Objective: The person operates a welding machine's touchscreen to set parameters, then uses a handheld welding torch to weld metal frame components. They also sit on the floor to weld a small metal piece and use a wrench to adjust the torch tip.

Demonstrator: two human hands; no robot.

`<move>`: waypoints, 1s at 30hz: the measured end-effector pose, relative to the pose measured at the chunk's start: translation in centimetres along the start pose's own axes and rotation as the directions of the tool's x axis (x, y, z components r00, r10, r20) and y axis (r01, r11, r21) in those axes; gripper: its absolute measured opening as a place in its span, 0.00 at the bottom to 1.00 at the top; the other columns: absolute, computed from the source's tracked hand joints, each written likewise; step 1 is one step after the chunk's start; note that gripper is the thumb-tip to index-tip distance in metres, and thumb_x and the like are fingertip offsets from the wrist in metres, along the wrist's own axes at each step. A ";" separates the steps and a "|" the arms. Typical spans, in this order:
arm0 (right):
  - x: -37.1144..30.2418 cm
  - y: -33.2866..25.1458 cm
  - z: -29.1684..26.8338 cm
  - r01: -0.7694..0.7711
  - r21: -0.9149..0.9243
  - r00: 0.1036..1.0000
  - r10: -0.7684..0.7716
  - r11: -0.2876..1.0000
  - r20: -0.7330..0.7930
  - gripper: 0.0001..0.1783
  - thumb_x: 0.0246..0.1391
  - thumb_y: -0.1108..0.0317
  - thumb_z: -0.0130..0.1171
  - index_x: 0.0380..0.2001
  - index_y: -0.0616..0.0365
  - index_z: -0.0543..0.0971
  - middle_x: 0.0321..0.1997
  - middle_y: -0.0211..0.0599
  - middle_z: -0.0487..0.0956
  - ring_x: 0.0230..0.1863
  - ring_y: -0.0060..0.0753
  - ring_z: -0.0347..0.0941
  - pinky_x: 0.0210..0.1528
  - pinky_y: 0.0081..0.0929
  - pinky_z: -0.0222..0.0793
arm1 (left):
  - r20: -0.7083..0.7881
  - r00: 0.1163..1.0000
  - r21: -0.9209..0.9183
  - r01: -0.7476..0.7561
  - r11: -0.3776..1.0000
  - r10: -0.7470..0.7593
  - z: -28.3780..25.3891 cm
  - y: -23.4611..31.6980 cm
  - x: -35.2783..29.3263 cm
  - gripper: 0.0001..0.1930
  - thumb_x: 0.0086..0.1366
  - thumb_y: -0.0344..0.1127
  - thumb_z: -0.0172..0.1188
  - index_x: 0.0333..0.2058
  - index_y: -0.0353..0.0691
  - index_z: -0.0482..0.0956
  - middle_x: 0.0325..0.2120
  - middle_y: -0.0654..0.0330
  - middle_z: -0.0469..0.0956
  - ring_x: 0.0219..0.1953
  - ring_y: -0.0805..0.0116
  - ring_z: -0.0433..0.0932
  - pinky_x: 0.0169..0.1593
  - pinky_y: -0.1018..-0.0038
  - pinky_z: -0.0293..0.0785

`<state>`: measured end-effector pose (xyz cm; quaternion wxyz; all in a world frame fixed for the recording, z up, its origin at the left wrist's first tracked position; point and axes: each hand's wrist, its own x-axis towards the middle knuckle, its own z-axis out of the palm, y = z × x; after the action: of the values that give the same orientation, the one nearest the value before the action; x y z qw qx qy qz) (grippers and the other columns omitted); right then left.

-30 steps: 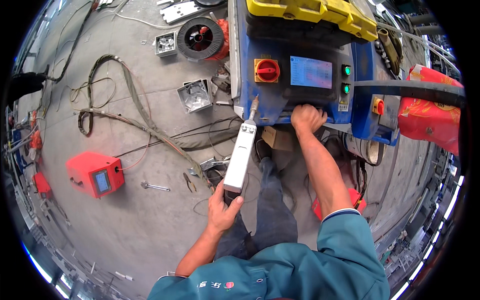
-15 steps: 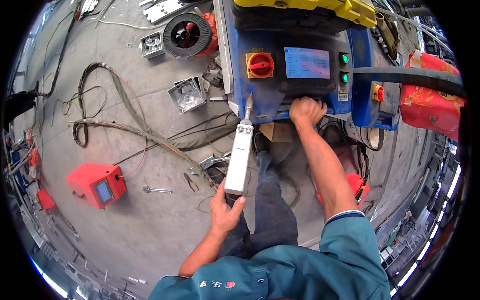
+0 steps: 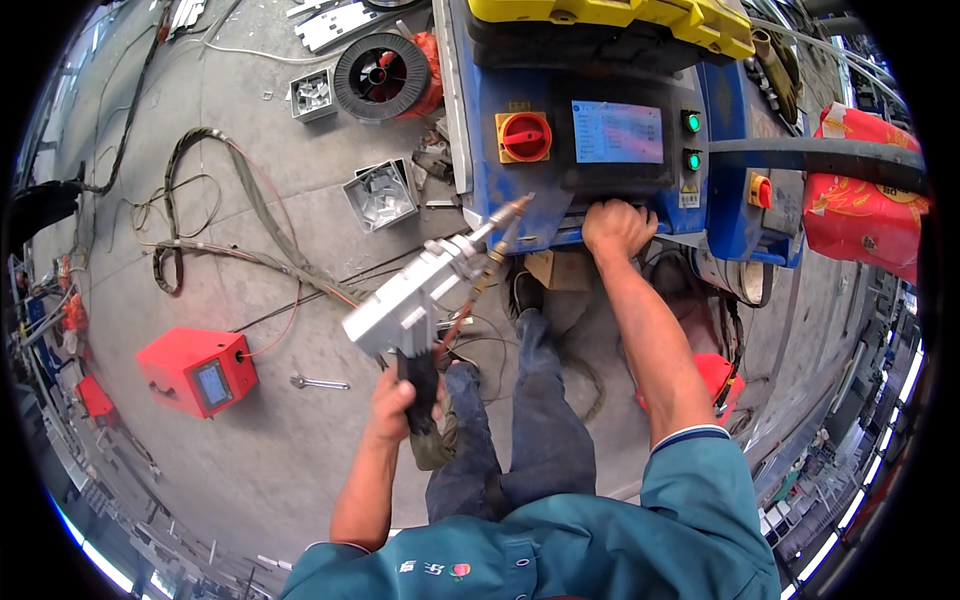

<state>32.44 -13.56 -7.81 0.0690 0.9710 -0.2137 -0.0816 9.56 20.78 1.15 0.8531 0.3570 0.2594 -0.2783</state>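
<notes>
My left hand (image 3: pixel 392 405) is closed around the black grip of a handheld welding gun (image 3: pixel 400 295). The gun has a silver body and a brass-coloured nozzle that points up and right towards a blue machine cabinet (image 3: pixel 540 225). From the grip, a sleeved cable hangs by my left leg. My right hand (image 3: pixel 618 228) is wrapped over a handle bar at the cabinet's front, just below the lit screen (image 3: pixel 617 132); its fingertips are partly hidden. On the panel are a red rotary switch (image 3: pixel 525 137) and two green lit buttons (image 3: pixel 692 121).
A yellow case (image 3: pixel 640 12) rests on top of the cabinet. Left on the floor are a red box with a display (image 3: pixel 195 372), a wrench (image 3: pixel 320 383), looped cables (image 3: pixel 265 190), bins of metal pieces (image 3: pixel 380 195) and a black spool (image 3: pixel 382 75). A red sack (image 3: pixel 865 200) stands at right.
The welding gun has turned in my left hand, its rear swinging left and its nozzle tilting right, so its side and grip show. My left hand moved slightly left; my right hand stays put.
</notes>
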 end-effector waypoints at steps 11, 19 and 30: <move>0.0 -0.1 -0.3 0.015 0.030 1.000 -0.014 0.999 -0.028 0.20 0.56 0.57 0.52 0.28 0.55 0.90 0.38 0.45 0.88 0.51 0.49 0.78 0.71 0.49 0.56 | 0.229 0.968 -0.193 0.144 0.971 -0.098 -5.7 0.7 2.4 0.43 0.65 0.61 0.63 0.67 0.32 0.65 0.33 0.46 0.77 0.24 0.58 0.80 0.28 0.68 0.79; 0.2 0.3 0.1 0.017 -0.028 1.000 -0.017 0.999 0.017 0.21 0.59 0.54 0.51 0.30 0.52 0.91 0.39 0.40 0.88 0.55 0.44 0.78 0.69 0.49 0.56 | -0.087 0.987 -0.016 -0.134 0.991 0.132 -1.0 2.0 0.9 0.39 0.57 0.43 0.72 0.63 0.33 0.67 0.33 0.53 0.78 0.27 0.62 0.80 0.34 0.69 0.80; 0.1 0.3 0.6 0.034 -0.011 0.999 -0.034 0.999 -0.022 0.20 0.57 0.55 0.52 0.27 0.54 0.90 0.38 0.43 0.88 0.53 0.48 0.78 0.69 0.49 0.56 | -0.426 0.763 0.619 -0.146 0.772 0.486 8.1 -1.7 6.0 0.29 0.53 0.34 0.72 0.55 0.35 0.75 0.38 0.51 0.83 0.41 0.58 0.83 0.49 0.65 0.78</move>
<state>32.29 -13.97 -8.35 0.0749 0.9750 -0.1958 -0.0733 14.68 11.99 1.48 0.6324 0.6926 0.3405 -0.0670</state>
